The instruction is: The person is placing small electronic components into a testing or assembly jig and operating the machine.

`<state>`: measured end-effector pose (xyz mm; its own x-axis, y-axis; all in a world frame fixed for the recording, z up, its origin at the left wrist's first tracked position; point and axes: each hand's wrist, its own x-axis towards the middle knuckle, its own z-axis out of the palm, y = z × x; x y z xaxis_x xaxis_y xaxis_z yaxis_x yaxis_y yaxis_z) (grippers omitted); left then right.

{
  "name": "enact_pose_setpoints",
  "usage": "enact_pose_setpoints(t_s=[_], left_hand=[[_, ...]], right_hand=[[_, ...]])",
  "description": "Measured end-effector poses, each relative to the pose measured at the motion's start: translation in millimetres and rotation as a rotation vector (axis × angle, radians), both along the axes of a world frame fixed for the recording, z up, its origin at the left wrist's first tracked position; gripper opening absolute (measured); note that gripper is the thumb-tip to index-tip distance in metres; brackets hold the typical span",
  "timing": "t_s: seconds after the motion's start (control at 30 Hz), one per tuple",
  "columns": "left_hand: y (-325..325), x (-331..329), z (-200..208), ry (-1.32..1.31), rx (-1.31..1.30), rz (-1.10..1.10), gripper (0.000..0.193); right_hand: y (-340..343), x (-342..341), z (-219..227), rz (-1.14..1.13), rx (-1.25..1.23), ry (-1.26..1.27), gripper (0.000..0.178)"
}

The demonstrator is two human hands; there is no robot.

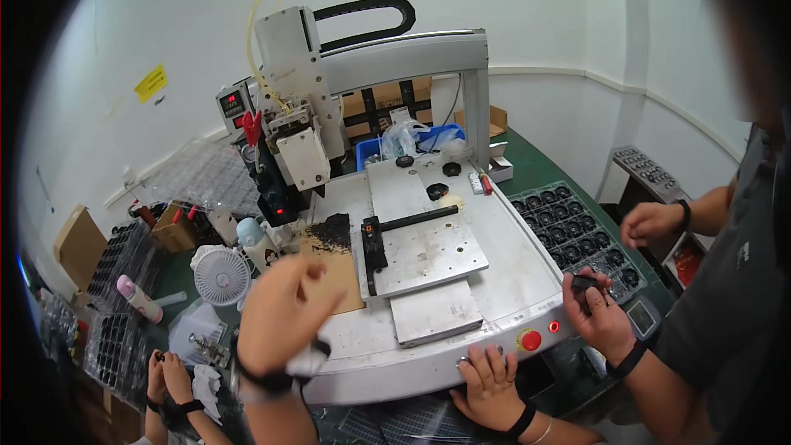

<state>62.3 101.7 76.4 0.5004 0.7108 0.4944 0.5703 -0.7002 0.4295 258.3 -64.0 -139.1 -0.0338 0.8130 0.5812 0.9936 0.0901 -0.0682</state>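
Observation:
My left hand (284,313), with a black wristband, is raised in front of the machine's left side. Its fingers are loosely curled and apart, and nothing shows in them. My right hand (492,387) lies over the front edge of the white benchtop gantry machine (362,387), fingers spread on silver push buttons, left of a red emergency stop button (529,339). On the machine's bed is a metal plate (437,255) carrying a black bar fixture (412,218). The dispensing head (303,159) hangs above the bed's left side.
At right, a co-worker's hand (597,313) holds a small black part beside a tray of round black parts (568,227). Another person's hands (169,379) work at lower left. A white fan (222,274), a pink-capped bottle (138,298) and brown cardboard (350,284) stand or lie leftward.

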Motion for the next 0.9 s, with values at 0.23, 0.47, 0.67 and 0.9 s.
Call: enact_pose_setpoints(t_s=[0.23, 0.47, 0.67, 0.9], left_hand=[[108.1, -14.1, -88.2, 0.192, 0.047, 0.341, 0.052], [107.9, 17.1, -93.3, 0.53, -0.318, 0.302, 0.104], [101.9, 16.2, -85.0, 0.327, -0.277, 0.467, 0.09], [131.5, -4.0, -106.9, -0.615, -0.401, 0.135, 0.056]], right_hand=[[0.5, -9.0, 3.8, 0.054, 0.012, -0.017, 0.07], [3.0, -9.7, -2.0, -0.002, 0.012, -0.01, 0.068], [2.9, -11.5, -2.2, -0.02, 0.002, 0.01, 0.066], [-1.0, -12.3, 3.0, 0.031, 0.046, 0.048, 0.065]])
